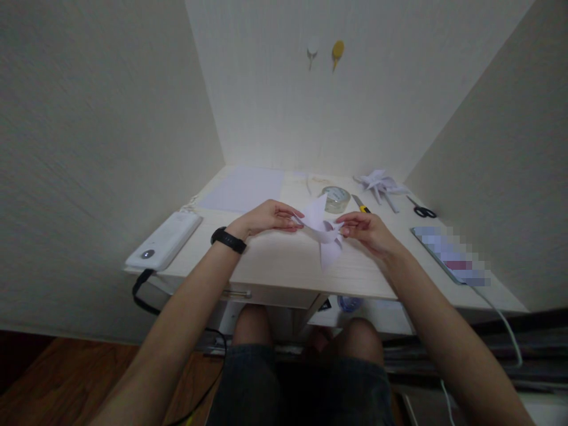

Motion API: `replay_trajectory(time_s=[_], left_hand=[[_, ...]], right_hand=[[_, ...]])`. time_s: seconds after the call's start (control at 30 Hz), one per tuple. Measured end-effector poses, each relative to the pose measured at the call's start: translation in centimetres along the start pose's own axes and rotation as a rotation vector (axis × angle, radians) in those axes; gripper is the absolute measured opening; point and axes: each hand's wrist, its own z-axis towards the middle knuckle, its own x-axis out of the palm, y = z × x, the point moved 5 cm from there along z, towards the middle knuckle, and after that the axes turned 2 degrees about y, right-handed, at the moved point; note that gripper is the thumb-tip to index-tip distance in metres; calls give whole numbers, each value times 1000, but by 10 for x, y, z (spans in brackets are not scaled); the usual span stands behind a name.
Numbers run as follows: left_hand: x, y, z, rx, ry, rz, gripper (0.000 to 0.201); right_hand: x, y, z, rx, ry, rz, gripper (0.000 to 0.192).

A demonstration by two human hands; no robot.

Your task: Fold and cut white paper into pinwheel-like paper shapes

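Between my hands, above the desk's front half, is a white paper pinwheel [329, 235] with curled, pointed blades. My left hand [273, 216] pinches its left blade between thumb and fingers; a black watch [228, 240] circles that wrist. On the other side, my right hand [364, 231] grips the pinwheel near its right edge. Just behind the paper lies a roll of clear tape [336, 199], with a yellow utility knife [361, 204] to its right.
White paper sheets [243, 188] lie at the desk's back left. Folded paper pieces [379, 182] and black-handled scissors [421, 208] sit at the back right. A phone [450, 255] with a cable rests on the right, a white power bank [165, 241] on the left. Walls enclose the desk.
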Motion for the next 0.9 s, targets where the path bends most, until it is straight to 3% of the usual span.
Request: replay_trajectory(time_s=[0.23, 0.43, 0.6, 0.73, 0.83, 0.9], left_hand=[[0, -3, -8, -61, 87, -83, 52], [-1, 6, -1, -73, -53, -56, 37], [-3, -2, 1, 43, -137, 167, 26], [9, -19, -5, 220, -71, 396, 11], [23, -17, -7, 193, 33, 501, 5], [29, -16, -9, 203, 22, 623, 4]], right_hand=[[-2, 0, -3, 13, 53, 52, 35], [2, 2, -6, 22, 101, 80, 36], [5, 3, -7, 52, 125, 75, 38], [9, 3, -8, 64, 193, 135, 40], [14, 4, -10, 82, 263, 141, 37], [17, 4, -11, 99, 294, 118, 35]])
